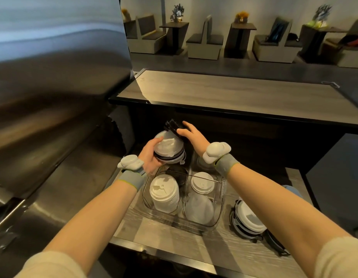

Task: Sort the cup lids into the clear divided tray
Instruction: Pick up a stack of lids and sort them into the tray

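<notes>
A clear divided tray (219,214) sits on the low wooden counter. It holds a stack of large white lids (164,195) at front left, small white lids (202,184) at middle right, clear domed lids (199,208) at front right and black lids (177,173) behind. Above the tray's far end, my left hand (149,155) grips a mixed stack of white and black lids (168,149). My right hand (191,133) holds a few black lids (174,127), tilted, just above that stack.
A mixed pile of white and black lids (248,219) lies on the counter right of the tray. A large stainless steel surface (53,77) fills the left. A raised wooden bar top (224,93) runs across behind; booths stand beyond it.
</notes>
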`<state>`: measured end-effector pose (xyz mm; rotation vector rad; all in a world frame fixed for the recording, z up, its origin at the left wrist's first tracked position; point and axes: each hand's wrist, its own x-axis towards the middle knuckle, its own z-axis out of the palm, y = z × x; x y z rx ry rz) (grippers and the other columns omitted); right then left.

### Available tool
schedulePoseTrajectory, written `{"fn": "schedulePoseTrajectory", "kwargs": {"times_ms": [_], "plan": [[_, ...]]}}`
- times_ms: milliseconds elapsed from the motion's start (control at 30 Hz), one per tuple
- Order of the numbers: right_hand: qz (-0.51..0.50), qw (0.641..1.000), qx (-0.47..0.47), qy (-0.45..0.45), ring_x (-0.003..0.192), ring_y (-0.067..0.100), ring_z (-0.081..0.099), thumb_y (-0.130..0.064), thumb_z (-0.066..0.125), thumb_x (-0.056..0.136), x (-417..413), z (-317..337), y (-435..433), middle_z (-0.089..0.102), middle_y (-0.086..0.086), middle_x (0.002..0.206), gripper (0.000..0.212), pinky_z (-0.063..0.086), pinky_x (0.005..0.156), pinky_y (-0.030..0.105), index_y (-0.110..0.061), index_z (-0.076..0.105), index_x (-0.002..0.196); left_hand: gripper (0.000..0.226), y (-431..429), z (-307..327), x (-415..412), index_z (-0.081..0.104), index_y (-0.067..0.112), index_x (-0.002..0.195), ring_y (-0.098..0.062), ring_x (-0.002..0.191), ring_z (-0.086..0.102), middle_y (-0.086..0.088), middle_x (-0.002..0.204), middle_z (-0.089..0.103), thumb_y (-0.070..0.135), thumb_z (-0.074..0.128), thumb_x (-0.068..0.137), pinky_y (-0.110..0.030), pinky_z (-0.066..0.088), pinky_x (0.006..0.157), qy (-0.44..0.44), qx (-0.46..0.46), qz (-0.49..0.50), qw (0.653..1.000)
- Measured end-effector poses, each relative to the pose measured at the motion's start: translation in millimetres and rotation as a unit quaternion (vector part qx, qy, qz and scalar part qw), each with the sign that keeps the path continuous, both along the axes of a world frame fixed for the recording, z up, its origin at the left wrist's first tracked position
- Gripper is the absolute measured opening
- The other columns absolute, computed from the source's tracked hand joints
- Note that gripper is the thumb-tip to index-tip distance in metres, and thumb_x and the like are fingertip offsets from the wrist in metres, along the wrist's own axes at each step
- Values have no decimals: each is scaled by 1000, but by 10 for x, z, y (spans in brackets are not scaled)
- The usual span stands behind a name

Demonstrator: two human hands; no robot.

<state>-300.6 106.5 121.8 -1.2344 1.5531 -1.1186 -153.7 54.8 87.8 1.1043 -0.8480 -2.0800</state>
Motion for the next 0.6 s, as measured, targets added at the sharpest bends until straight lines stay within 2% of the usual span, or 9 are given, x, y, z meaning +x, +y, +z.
{"fn": "schedulePoseTrajectory", "kwargs": {"times_ms": [67,133,233,300,400,467,533,600], "plan": [[2,1000,-1,-9,143,26,26,-28,49,95,11,-24,-41,27,10,155,62,25,112,33,-15,21,149,45,-80,-28,26,49,9,133,-29,100,63,-17,121,63,24,52,91,-40,51,85,-30,-1,23,999],[-1,1000,-6,-13,141,26,29,-27,50,94,40,-46,-102,30,11,153,61,27,109,31,-15,23,148,48,-139,-18,57,47,13,136,-30,111,59,-16,131,58,21,53,89,-42,48,92,-46,-6,33,998],[-23,1000,-11,-14,136,27,37,-23,52,93,50,-93,-191,38,14,147,57,31,103,27,-14,29,145,49,-243,13,145,44,12,135,-29,109,58,-13,131,56,21,54,88,-38,51,79,-52,-8,69,996],[-23,1000,10,11,132,28,42,-20,55,91,-14,-186,-205,42,14,143,55,34,99,26,-14,34,142,53,-349,6,242,41,12,138,-31,116,56,-13,134,53,22,55,87,-37,52,74,-51,-7,102,993],[27,987,101,123,131,28,43,-26,60,88,-80,-389,-263,43,11,143,57,36,99,29,-19,38,140,58,-564,-18,439,40,13,139,-34,122,52,-15,138,51,22,57,84,-42,52,82,-56,-5,140,989],[79,959,166,216,127,27,47,-33,61,86,-53,-504,-323,45,10,142,63,40,98,30,-20,35,142,56,-641,-14,522,40,14,139,-33,122,52,-14,137,51,22,56,85,-42,52,79,-56,-6,146,988],[97,929,190,302,127,29,48,-38,64,84,-13,-598,-399,46,11,141,71,42,98,32,-17,32,144,54,-672,-9,545,39,13,139,-32,123,52,-13,136,51,20,54,88,-41,52,77,-57,-14,130,990],[112,899,195,375,127,31,47,-41,68,80,14,-716,-467,45,14,140,77,42,100,35,-14,31,143,52,-699,-35,541,39,12,139,-31,121,53,-13,135,52,20,52,89,-42,50,87,-63,-17,106,992]]}}
